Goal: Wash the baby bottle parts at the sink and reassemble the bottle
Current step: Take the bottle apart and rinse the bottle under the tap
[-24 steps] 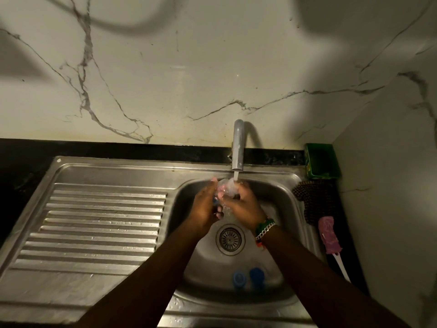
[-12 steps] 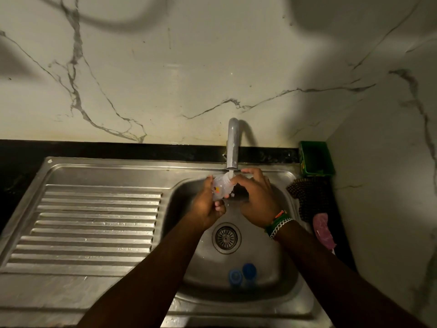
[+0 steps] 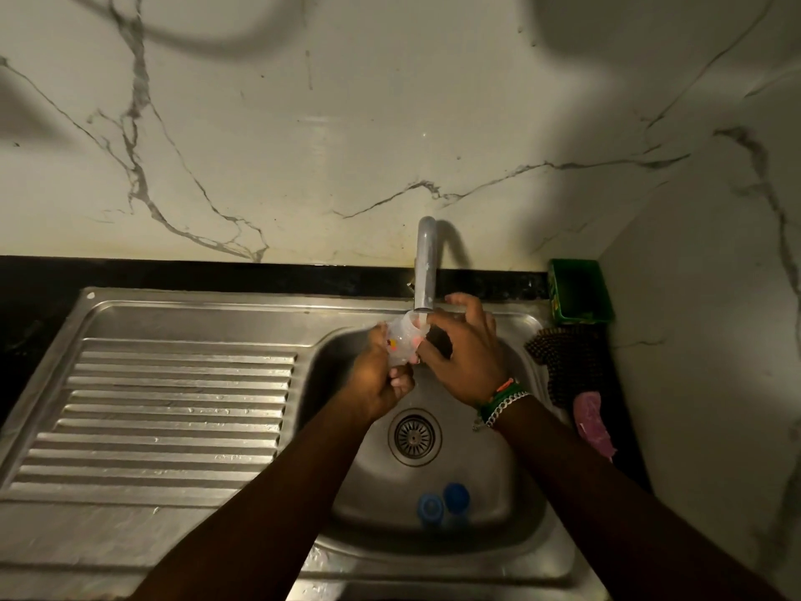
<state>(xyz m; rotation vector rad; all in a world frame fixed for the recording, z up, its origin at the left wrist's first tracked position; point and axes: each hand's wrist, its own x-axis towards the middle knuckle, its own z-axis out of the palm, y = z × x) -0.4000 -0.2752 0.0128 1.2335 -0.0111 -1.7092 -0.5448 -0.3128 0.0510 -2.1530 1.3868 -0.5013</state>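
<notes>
Under the tap, my left hand grips the clear baby bottle, which has a small coloured print on its side. Its mouth is tilted up toward the spout, and a thin stream of water runs onto it. My right hand is against the bottle's right side and pinches what looks like a dark scrub pad between thumb and fingers. Two blue bottle parts lie at the near end of the steel sink basin.
A ribbed steel drainboard stretches to the left of the basin, and the drain strainer sits mid-basin. On the right ledge are a green container, a brown woven scrubber and a pink brush. A marble wall stands close behind and to the right.
Both hands have lifted the bottle closer to the spout. My right hand has come off the bottle's top and moved to its right side, fingers spread more.
</notes>
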